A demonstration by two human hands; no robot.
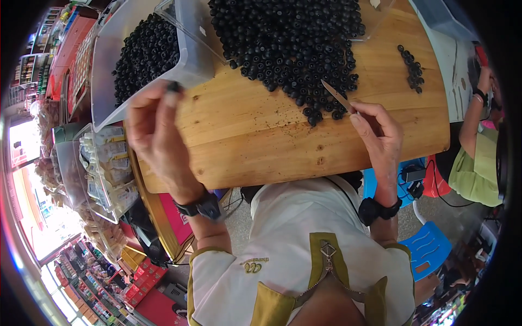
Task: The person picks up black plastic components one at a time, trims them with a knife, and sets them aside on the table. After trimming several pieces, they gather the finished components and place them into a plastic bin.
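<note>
Round wooden worktop (pixel 261 136), pale smooth grain with dark specks, fills view ahead of you. Clear plastic bin (pixel 190 60) at its left edge, matte black round berries (pixel 144 51) piled inside. Bigger heap of same berries (pixel 293 43) spread loose on wood, short row (pixel 411 68) well apart at right. Your left hand (pixel 155 130) raised over worktop edge, fingers pinched together on single dark berry (pixel 174 87). Your right hand (pixel 378 136) fingers clamped on thin pointed knife (pixel 337 96), blade tip at heap's edge.
</note>
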